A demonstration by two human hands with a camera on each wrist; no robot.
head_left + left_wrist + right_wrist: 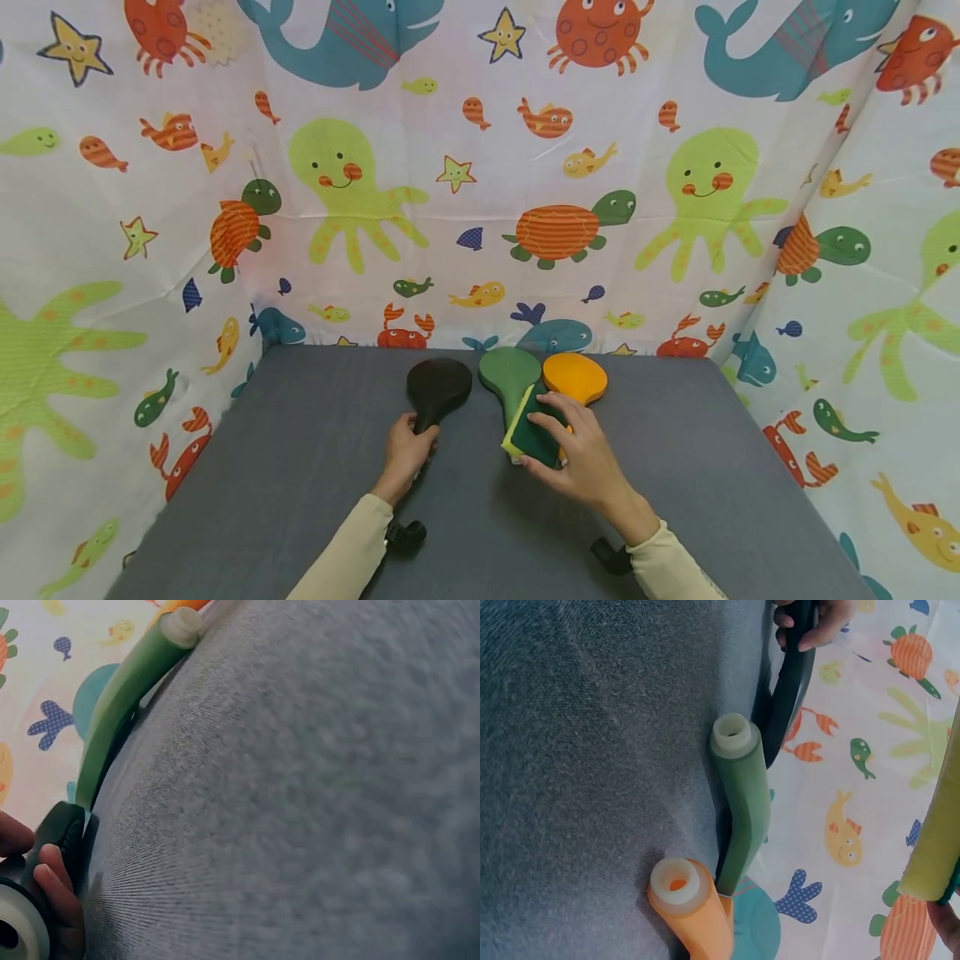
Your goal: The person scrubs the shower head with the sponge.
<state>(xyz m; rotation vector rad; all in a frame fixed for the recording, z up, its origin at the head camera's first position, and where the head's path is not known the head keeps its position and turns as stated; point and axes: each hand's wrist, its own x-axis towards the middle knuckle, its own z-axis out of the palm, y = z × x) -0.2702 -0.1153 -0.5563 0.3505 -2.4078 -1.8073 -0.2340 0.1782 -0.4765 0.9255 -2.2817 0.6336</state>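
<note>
A black hand-held shower head [438, 382] lies face down on the table, its handle gripped by my left hand [406, 457]. In the left wrist view, fingers [66, 904] curl round that handle [66, 832] near its pale, hollow end. My right hand [588, 462] holds a sponge [537, 443], yellow with a dark green scouring side, between thumb and fingers. From the head, the sponge overlaps the handles of a green shower head [510, 371] and an orange one [575, 377]. The right wrist view shows the sponge [936, 836] raised apart from the green handle [747, 802] and orange handle [705, 922].
Grey cloth covers the table [300, 467]. A curtain [450, 250] printed with sea animals hangs behind the table and along both sides. Black wrist-worn devices [406, 536] sit below both hands.
</note>
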